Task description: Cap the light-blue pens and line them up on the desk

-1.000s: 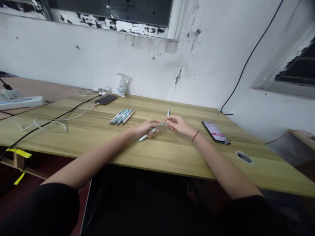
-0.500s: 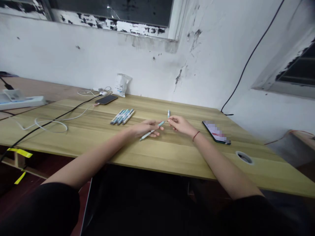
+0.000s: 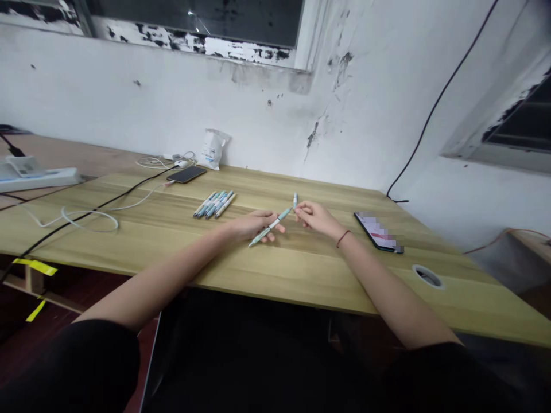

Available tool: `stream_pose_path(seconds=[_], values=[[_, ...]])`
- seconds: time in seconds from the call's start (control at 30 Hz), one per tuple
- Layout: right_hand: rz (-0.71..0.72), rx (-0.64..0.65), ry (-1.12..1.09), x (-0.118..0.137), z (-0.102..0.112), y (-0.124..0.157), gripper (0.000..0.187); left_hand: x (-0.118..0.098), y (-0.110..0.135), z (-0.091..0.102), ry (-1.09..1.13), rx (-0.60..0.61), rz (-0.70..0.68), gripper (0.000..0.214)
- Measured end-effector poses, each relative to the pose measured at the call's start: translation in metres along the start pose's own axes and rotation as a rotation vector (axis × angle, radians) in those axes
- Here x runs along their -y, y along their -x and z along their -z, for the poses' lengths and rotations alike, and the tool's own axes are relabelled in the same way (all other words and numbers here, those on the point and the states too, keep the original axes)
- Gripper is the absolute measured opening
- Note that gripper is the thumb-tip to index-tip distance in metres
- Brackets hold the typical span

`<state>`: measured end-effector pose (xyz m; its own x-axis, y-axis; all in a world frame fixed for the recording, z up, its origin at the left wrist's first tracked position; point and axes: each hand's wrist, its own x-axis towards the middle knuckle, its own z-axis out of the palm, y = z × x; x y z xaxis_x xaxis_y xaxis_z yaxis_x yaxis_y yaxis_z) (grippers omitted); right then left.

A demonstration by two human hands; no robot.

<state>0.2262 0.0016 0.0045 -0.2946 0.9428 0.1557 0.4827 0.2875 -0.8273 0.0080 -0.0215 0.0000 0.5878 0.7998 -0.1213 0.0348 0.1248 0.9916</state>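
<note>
The left hand (image 3: pixel 253 225) gripped a pen (image 3: pixel 272 226) above the middle of the table (image 3: pixel 301 269), and the right hand (image 3: pixel 314 217) pinched its far end. Bare wood ran to the near edge. A pen row (image 3: pixel 214 204) lay to the left, a phone (image 3: pixel 377 230) to the right.

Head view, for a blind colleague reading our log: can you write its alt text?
A person's left hand holds a pen slanted over a wooden table, while the right hand pinches a short pen part by its far tip. A row of pens lies to the left, a phone to the right.
</note>
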Motion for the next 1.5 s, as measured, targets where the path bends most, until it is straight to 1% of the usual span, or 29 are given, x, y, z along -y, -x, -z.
stream_pose_path(seconds=[0.1, 0.2, 0.3, 0.43, 0.57, 0.73, 0.87, 0.93, 1.0, 1.1, 1.27, 1.5], values=[[0.042, 0.000, 0.004, -0.0016, 0.0009, -0.0008, 0.021, 0.0002, 0.0001, 0.0004, -0.046, -0.017, -0.037, 0.025], [0.073, -0.009, -0.031, -0.0024, 0.0020, -0.0017, 0.024, 0.0003, -0.0008, 0.0003, -0.055, -0.043, -0.027, 0.023], [0.059, -0.011, -0.129, -0.0012, 0.0029, -0.0019, 0.024, 0.0006, -0.0024, 0.0004, -0.036, -0.062, 0.002, 0.023], [0.056, -0.038, -0.214, 0.0029, 0.0033, -0.0008, 0.025, 0.0005, -0.0017, -0.0006, -0.065, -0.078, -0.005, 0.030], [0.069, -0.065, -0.218, 0.0067, 0.0031, 0.0007, 0.025, 0.0011, 0.0000, -0.0014, -0.098, -0.053, -0.023, 0.031], [0.124, -0.037, -0.224, 0.0047, 0.0032, -0.0001, 0.028, 0.0011, 0.0007, -0.0002, -0.124, -0.032, -0.034, 0.028], [0.162, -0.013, -0.202, 0.0016, 0.0036, -0.0011, 0.028, -0.0003, 0.0026, -0.0001, -0.144, 0.003, -0.047, 0.033], [0.169, 0.001, -0.200, 0.0010, 0.0040, -0.0011, 0.028, -0.0003, 0.0028, -0.0002, -0.123, -0.019, -0.040, 0.041], [0.179, 0.010, -0.204, 0.0010, 0.0043, -0.0010, 0.029, -0.0003, 0.0027, -0.0007, -0.100, -0.066, -0.017, 0.046], [0.192, 0.024, -0.202, 0.0020, 0.0045, -0.0003, 0.030, -0.0011, 0.0028, -0.0022, -0.089, -0.097, 0.001, 0.041], [0.181, 0.035, -0.195, 0.0054, 0.0046, 0.0022, 0.030, -0.0007, 0.0019, -0.0022, -0.059, -0.070, -0.055, 0.033], [0.192, 0.034, -0.166, 0.0067, 0.0045, 0.0036, 0.033, 0.0031, -0.0031, 0.0041, -0.103, -0.069, -0.053, 0.030]])
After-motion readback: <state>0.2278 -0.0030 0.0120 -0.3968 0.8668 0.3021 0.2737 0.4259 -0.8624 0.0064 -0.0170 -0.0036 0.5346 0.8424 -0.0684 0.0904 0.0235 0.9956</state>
